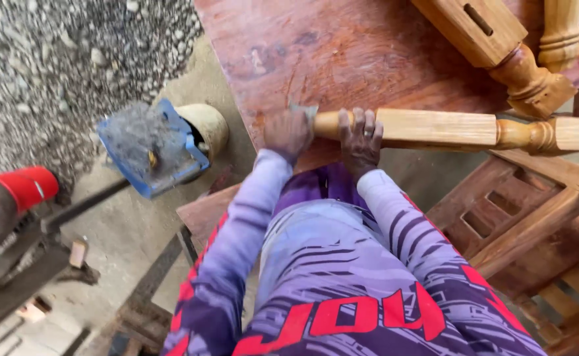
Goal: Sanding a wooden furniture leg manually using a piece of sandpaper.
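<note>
Seen from above, a turned wooden leg (434, 128) lies across the edge of a reddish table (342, 46). The right hand (361, 137) grips it, fingers curled over. The left hand (288, 132) presses sandpaper (304, 109) to its rounded end, fingers closed.

Single head cam, worn on my head, looking steeply down over my own chest and sleeves, close on both hands at the near edge of the reddish bench (342, 53), gravel floor (45, 59) upper left, no second view.
</note>
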